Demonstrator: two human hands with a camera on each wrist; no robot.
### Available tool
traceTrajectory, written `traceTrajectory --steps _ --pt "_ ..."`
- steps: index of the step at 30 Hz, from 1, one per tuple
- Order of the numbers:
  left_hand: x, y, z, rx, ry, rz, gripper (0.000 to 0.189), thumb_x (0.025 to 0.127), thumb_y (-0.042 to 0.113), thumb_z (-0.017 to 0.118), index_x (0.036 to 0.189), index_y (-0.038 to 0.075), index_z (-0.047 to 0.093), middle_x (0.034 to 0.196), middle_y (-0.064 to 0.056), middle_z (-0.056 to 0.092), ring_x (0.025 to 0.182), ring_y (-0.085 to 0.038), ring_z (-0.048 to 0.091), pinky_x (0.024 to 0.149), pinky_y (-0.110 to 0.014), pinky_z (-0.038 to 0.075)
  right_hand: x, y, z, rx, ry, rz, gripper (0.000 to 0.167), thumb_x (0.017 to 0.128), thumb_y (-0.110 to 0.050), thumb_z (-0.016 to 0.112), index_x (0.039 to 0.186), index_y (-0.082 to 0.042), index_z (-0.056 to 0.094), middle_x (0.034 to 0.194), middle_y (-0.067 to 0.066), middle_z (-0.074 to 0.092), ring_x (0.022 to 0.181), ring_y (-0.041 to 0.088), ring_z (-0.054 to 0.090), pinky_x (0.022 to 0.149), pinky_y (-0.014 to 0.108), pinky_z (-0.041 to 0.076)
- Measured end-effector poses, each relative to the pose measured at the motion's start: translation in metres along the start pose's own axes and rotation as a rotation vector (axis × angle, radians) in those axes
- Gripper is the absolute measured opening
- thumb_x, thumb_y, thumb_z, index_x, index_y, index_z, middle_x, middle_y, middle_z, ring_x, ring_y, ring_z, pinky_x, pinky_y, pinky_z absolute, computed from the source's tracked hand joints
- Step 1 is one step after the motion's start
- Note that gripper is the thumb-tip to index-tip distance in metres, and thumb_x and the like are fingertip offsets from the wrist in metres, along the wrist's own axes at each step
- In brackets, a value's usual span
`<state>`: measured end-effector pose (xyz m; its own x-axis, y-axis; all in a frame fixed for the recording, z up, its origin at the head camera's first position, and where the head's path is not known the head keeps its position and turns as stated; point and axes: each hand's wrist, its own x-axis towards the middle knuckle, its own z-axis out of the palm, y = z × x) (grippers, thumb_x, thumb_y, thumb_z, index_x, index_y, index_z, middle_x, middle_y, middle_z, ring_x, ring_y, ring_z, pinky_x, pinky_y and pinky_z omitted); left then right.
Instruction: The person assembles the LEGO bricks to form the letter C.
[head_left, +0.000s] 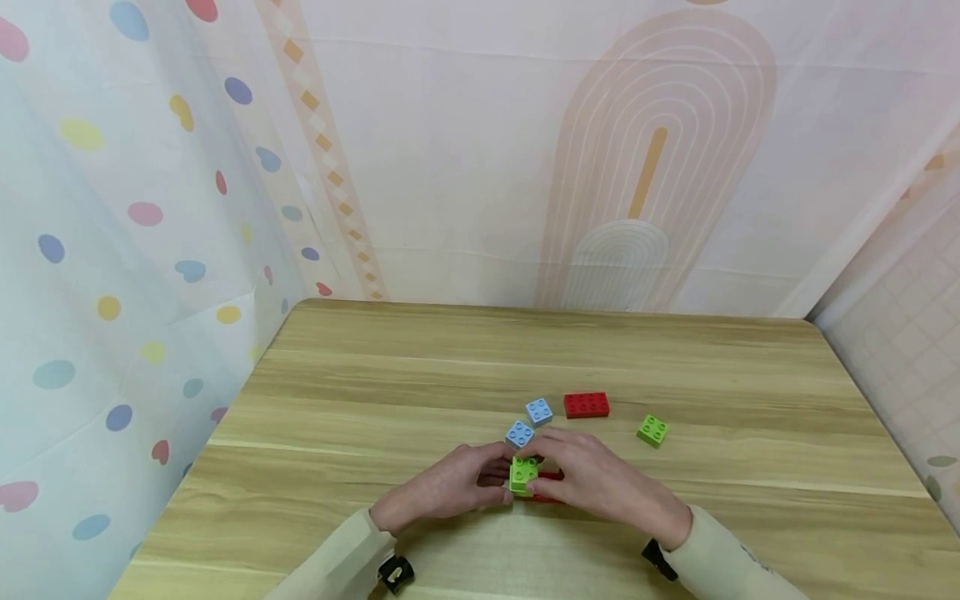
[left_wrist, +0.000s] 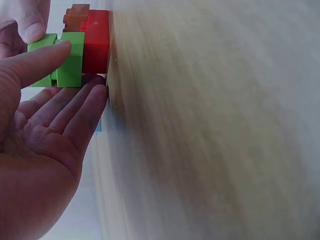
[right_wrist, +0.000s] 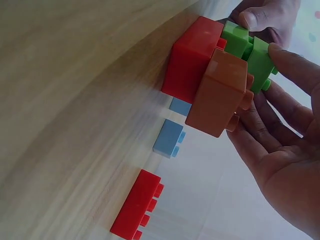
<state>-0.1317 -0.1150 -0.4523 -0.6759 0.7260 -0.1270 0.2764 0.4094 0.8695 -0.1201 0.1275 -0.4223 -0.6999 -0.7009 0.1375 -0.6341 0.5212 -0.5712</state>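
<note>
Two bright green building blocks are stacked at one end of a red block (head_left: 550,487); a brown block (right_wrist: 217,92) sits at its other end. My right hand (head_left: 588,475) pinches the upper green block (right_wrist: 260,64) between thumb and fingers. A narrow gap shows between it and the lower green block (left_wrist: 70,65). From the left, my left hand (head_left: 467,481) holds the lower green block, thumb on one side and fingers on the opposite side. The red block rests on the table. In the head view the right hand hides the brown block.
Two light blue blocks (head_left: 538,411) lie just behind the hands. Farther back is another red block (head_left: 587,405), and a separate green block (head_left: 652,431) lies to the right. The wooden table (head_left: 360,375) meets patterned curtains (head_left: 450,167) at the back and sides.
</note>
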Motion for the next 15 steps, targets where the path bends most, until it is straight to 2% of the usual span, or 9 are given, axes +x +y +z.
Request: traceTrajectory --steps 5,15 --pt "0.0001 -0.0006 -0.0002 0.005 -0.003 -0.002 0.048 0.097 0.004 0.073 0.141 0.005 0.055 0.134 -0.01 0.067 0.122 -0.013 0.064 0.099 -0.019 0.051 0.0012 -0.0012 0.0009 -0.012 -0.007 0.016 0.031 0.096 -0.025 0.077 0.124 -0.012 0.072 0.123 -0.004 0.067 0.107 0.006 0.061 0.089 0.026 0.056" --pt "0.0007 -0.0011 -0.0007 0.021 -0.003 0.016 0.051 0.097 0.006 0.073 0.144 0.005 0.054 0.136 -0.01 0.066 0.123 -0.012 0.063 0.1 -0.019 0.05 0.0021 -0.0023 0.0017 -0.017 -0.019 -0.016 0.03 0.099 -0.026 0.073 0.124 -0.01 0.072 0.122 -0.002 0.067 0.105 0.006 0.061 0.087 0.025 0.056"
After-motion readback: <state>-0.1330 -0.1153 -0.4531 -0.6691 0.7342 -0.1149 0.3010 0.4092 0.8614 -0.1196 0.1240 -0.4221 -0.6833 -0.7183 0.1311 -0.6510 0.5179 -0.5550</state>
